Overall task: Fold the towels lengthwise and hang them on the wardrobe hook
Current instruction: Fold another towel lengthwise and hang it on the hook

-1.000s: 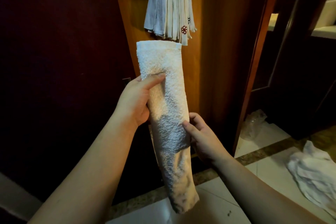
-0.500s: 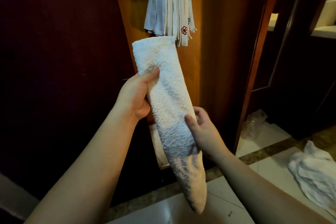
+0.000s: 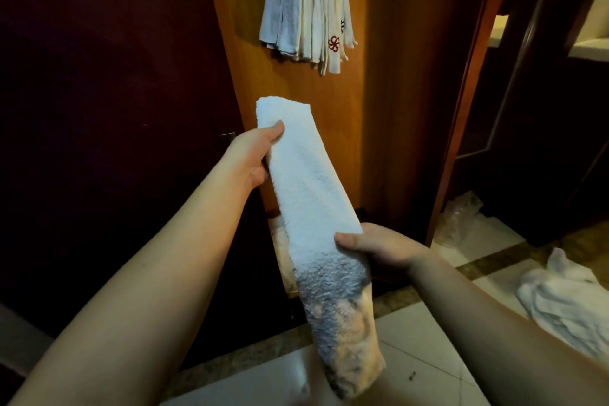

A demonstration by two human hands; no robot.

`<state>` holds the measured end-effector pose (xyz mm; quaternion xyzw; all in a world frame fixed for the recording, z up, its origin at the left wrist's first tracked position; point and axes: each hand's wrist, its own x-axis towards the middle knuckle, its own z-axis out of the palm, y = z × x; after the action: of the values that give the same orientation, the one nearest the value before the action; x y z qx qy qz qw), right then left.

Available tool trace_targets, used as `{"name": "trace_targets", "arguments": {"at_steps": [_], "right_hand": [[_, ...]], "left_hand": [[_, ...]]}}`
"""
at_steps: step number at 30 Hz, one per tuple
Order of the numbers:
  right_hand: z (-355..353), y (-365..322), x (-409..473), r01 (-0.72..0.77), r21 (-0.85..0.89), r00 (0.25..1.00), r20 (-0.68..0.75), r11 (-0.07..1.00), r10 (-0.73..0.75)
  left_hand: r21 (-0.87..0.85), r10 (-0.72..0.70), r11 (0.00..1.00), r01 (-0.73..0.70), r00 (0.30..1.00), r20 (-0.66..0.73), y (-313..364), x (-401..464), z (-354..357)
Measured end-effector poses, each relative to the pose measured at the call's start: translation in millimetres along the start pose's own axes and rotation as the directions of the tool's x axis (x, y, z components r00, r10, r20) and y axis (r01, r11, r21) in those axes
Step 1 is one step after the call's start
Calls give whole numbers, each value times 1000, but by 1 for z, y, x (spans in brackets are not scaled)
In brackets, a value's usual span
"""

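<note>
1. Hands are holding a long white terry towel folded into a narrow strip, tilted, in front of the orange-brown wooden wardrobe panel.
2. Left hand is pinching the strip near its upper end, thumb on top, fingers hidden behind the cloth.
3. Right hand is gripping it lower down, thumb pressing the front; the tail is hanging below those fingers.
4. Folding is looking finished; hanging is coming next.
5. Above the left thumb, a bunch of white folded towels is already hanging; its hook is out of view, so the strip needs lifting over it.
</note>
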<state>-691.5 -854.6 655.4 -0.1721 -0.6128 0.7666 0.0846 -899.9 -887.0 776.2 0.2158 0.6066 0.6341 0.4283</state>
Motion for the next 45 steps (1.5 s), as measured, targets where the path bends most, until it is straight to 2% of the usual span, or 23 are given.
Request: {"name": "trace_targets", "arguments": {"at_steps": [4, 11, 17, 19, 22, 24, 26, 28, 31, 33, 35, 41, 43, 45], "right_hand": [[2, -5, -8, -21, -69, 999, 26, 997, 23], [6, -13, -14, -32, -35, 994, 101, 999, 35], [6, -11, -5, -102, -136, 994, 22, 985, 106], [4, -15, -5, -105, -186, 994, -3, 977, 106], [1, -29, -9, -88, -177, 996, -22, 980, 86], [0, -40, -12, -61, -103, 998, -39, 993, 57], [-3, -51, -12, -30, -12, 996, -86, 999, 29], [-7, -56, -9, 3, 64, 989, -148, 998, 6], [-14, -58, -7, 49, 158, 972, -236, 986, -11], [-14, -62, -6, 55, 104, 958, -286, 993, -23], [-13, -67, -4, 46, 3, 942, -332, 999, -42], [-8, -86, 0, 61, -202, 885, -442, 977, -146], [-4, -95, 1, 65, -250, 866, -467, 966, -179], [0, -108, 1, 28, -347, 834, -509, 938, -213]], "left_hand": [[-48, -87, 995, 87, 996, 7, -4, 7, 3], [-30, -182, 983, 183, 983, 10, -8, 21, 0], [31, -188, 982, 188, 982, -5, -22, 31, -9], [-28, -173, 985, 173, 985, 9, -32, 33, -11], [-136, -178, 970, 200, 972, 156, -60, 35, -16], [-93, -221, 961, 260, 927, 303, -87, 29, -18], [-15, -261, 959, 284, 900, 350, -112, 20, -17], [15, -213, 975, 223, 909, 358, -130, 8, -16], [73, 9, 996, -43, 911, 411, -142, -5, -13], [150, 139, 968, -203, 924, 357, -141, -9, -10], [174, 172, 956, -236, 931, 321, -135, -13, -6], [27, 149, 986, -166, 938, 313, -121, -8, -4], [81, 203, 970, -229, 947, 249, -115, -8, 1], [227, 286, 924, -309, 950, 130, -113, -11, 7]]}}
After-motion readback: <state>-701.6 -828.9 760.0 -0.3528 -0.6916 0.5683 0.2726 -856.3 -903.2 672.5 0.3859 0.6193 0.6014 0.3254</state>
